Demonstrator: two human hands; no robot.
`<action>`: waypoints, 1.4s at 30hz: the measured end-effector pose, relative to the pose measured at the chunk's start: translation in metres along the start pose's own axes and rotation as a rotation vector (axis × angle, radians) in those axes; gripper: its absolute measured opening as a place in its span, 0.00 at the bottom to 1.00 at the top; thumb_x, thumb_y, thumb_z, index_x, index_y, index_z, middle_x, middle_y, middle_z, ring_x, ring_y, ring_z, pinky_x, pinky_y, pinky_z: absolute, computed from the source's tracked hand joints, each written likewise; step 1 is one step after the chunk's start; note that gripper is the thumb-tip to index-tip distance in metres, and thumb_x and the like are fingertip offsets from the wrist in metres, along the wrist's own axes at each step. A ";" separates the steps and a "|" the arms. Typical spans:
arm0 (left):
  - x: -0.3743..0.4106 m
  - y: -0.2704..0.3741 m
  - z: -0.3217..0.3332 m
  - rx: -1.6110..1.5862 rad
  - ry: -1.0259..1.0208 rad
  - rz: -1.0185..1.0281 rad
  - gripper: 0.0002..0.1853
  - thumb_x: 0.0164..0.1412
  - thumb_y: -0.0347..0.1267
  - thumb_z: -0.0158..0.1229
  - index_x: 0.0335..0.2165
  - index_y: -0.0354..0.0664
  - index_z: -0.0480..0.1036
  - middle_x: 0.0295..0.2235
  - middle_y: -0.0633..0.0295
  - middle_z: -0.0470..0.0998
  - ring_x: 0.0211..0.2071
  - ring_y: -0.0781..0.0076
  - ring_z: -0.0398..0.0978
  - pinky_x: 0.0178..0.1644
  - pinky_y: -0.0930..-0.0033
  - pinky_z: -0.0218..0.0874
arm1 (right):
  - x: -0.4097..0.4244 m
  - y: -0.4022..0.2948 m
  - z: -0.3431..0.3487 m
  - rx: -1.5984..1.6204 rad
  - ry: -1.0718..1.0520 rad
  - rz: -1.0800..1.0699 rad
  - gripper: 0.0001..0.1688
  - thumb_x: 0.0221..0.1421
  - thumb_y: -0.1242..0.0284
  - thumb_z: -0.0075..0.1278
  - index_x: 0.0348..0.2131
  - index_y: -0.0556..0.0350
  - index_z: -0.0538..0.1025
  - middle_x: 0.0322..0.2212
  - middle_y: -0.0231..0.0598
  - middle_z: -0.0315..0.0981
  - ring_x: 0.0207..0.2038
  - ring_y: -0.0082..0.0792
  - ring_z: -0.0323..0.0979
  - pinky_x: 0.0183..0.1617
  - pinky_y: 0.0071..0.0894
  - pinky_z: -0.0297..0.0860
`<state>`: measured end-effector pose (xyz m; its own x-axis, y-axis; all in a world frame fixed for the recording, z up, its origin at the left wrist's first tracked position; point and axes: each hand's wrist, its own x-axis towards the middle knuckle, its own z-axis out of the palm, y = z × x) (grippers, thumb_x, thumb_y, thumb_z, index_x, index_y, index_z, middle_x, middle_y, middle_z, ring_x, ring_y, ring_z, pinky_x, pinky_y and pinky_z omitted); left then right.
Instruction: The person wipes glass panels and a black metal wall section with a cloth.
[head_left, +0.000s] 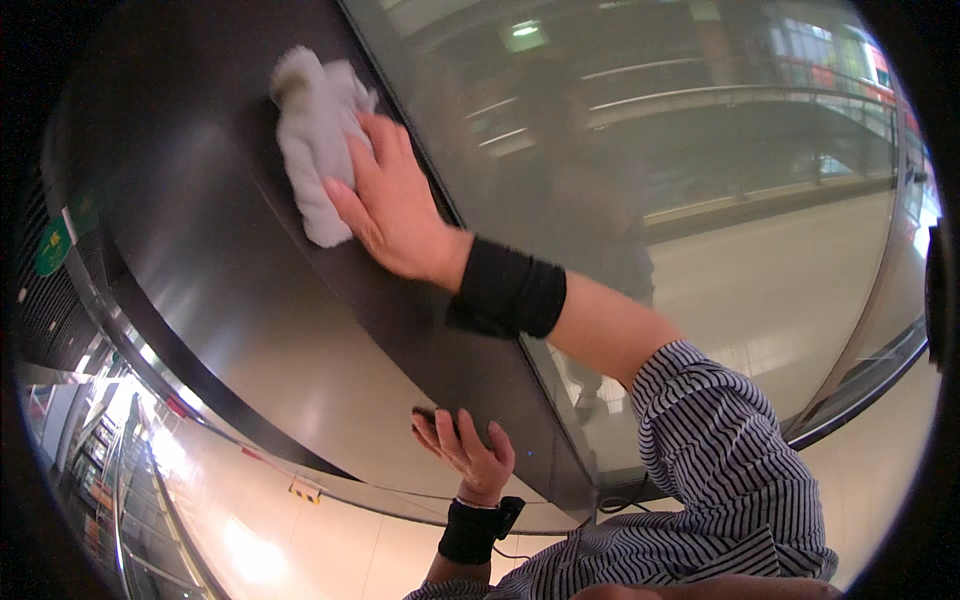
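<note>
My right hand presses a fluffy white cloth against a dark glossy panel, fingers and thumb spread along the cloth's right side. The cloth is bunched into a long shape and has a brownish patch near its top. A black band wraps my right wrist. Lower down, my left hand is raised in front of the panel's lower part, fingers apart and holding nothing. Whether its fingertips touch the surface I cannot tell. A black band with a small dark device is on that wrist too.
Right of the panel's dark edge stands a large glass pane that reflects railings and a figure. A thin black cable lies at its foot. Pale tiled floor runs below, with a metal railing at the far left.
</note>
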<state>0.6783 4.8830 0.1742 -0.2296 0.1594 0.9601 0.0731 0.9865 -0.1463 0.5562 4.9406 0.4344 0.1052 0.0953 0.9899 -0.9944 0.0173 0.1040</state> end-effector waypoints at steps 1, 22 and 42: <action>0.000 -0.004 0.004 0.003 0.010 0.002 0.25 0.61 0.33 0.43 0.53 0.30 0.53 0.58 0.42 0.47 0.60 0.33 0.40 0.59 0.33 0.36 | -0.017 0.001 0.003 -0.022 0.005 0.068 0.24 0.53 0.65 0.47 0.44 0.66 0.64 0.45 0.62 0.55 0.48 0.60 0.55 0.53 0.50 0.55; -0.001 -0.034 0.007 0.035 -0.010 -0.061 0.20 0.60 0.28 0.41 0.50 0.32 0.63 0.59 0.42 0.45 0.62 0.40 0.37 0.61 0.38 0.34 | -0.045 0.098 -0.414 -1.532 0.181 -0.101 0.15 0.46 0.66 0.56 0.36 0.50 0.73 0.47 0.47 0.64 0.49 0.48 0.62 0.53 0.49 0.57; 0.032 0.013 0.057 -0.223 -0.296 -0.004 0.22 0.57 0.31 0.43 0.52 0.39 0.61 0.58 0.48 0.53 0.61 0.39 0.43 0.59 0.34 0.33 | -0.161 0.083 -0.383 -1.468 -0.166 0.352 0.36 0.45 0.65 0.53 0.56 0.39 0.62 0.54 0.46 0.54 0.58 0.49 0.50 0.58 0.63 0.45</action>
<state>0.6167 4.9031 0.1899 -0.4987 0.1912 0.8455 0.2740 0.9601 -0.0555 0.4597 5.3084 0.2466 -0.2302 0.1979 0.9528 -0.0694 0.9733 -0.2189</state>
